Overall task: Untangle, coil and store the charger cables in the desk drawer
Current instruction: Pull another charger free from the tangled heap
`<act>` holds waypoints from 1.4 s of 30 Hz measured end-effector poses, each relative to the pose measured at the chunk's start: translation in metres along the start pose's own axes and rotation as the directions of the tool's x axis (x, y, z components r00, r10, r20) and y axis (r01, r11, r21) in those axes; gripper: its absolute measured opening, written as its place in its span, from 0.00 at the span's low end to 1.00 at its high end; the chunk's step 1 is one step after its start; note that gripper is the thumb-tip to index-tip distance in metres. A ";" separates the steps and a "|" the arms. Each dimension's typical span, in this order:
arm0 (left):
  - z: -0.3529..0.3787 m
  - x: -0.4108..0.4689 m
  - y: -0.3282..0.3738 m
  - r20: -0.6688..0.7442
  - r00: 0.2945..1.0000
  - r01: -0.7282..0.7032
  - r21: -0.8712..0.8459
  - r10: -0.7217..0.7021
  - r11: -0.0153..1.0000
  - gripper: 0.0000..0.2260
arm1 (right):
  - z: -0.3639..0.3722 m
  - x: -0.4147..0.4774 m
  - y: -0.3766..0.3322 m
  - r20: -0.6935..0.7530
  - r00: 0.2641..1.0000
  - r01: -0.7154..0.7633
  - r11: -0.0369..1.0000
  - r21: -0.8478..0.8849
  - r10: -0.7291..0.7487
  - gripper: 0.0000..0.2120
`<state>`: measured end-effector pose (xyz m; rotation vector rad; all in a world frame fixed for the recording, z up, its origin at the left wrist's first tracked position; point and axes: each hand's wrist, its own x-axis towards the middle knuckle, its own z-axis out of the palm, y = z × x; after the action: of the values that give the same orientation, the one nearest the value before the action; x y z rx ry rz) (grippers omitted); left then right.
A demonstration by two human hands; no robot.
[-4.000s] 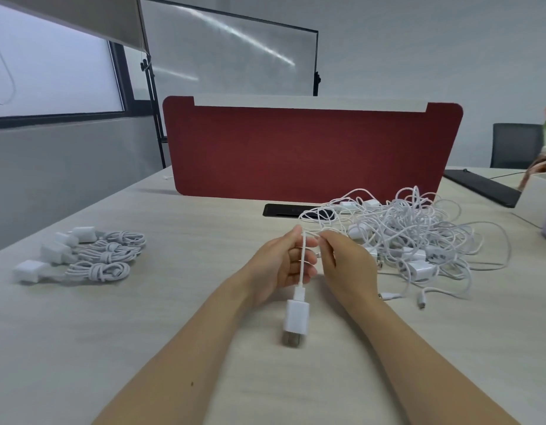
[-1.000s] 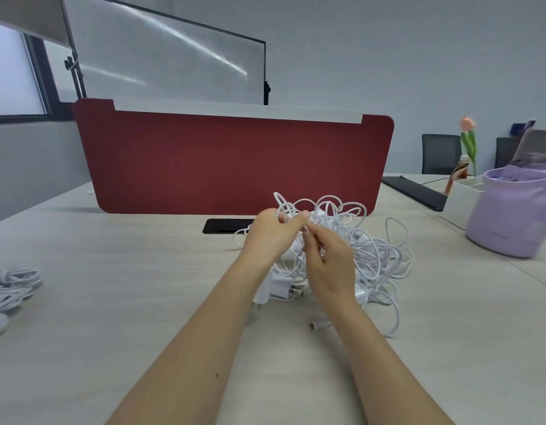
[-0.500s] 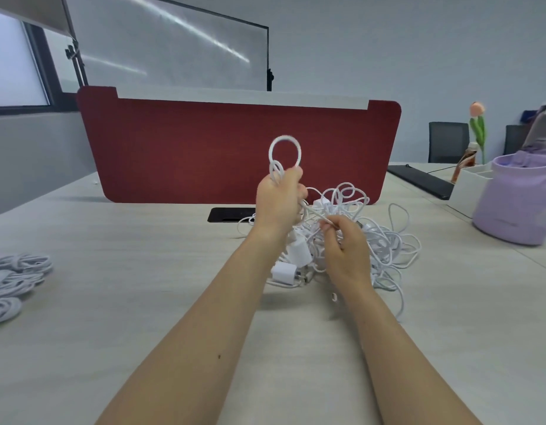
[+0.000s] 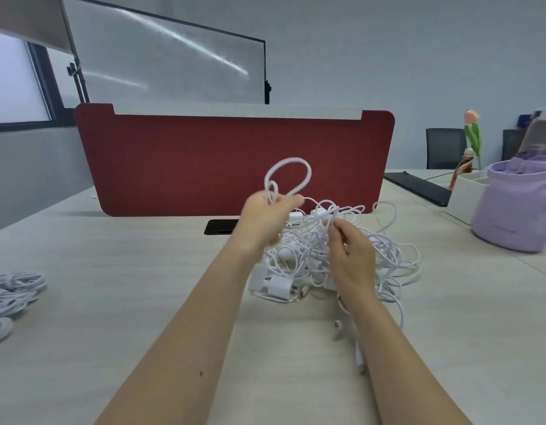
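Your left hand (image 4: 267, 216) is raised above the desk (image 4: 112, 286), fingers curled tightly round a white cable loop (image 4: 291, 176) that stands up out of your fist. Your right hand (image 4: 351, 259) is lower, with thumb and forefinger narrowed to a pinch on one strand of the tangle of cables (image 4: 391, 256). That tangle lies on the desk before the red divider (image 4: 204, 161). The coiled cables (image 4: 11, 289) sit well apart at the left edge.

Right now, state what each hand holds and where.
The left hand grips a white cable loop at its base, the loop standing above the fist. The right hand pinches a strand at the top of the tangled cable pile.
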<state>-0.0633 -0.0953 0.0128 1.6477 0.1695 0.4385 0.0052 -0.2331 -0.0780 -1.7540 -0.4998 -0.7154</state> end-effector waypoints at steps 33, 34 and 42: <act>0.034 -0.012 -0.025 -0.027 0.942 -0.299 0.390 0.335 0.871 0.21 | 0.008 -0.016 -0.021 0.076 0.992 0.098 0.995 -0.006 -0.098 0.14; 0.035 -0.016 -0.018 -0.036 0.935 -0.322 0.333 0.353 0.887 0.21 | 0.009 -0.015 -0.020 0.078 0.992 0.099 0.995 0.009 -0.099 0.13; -0.007 -0.014 0.045 -0.227 0.972 -0.175 -0.562 0.053 0.809 0.17 | 0.006 -0.002 -0.004 0.080 0.997 -0.002 1.000 -0.005 0.003 0.08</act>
<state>-0.0850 -0.0994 0.0550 1.0080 0.0729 0.6779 0.0021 -0.2266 -0.0779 -1.7931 -0.5506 -0.6470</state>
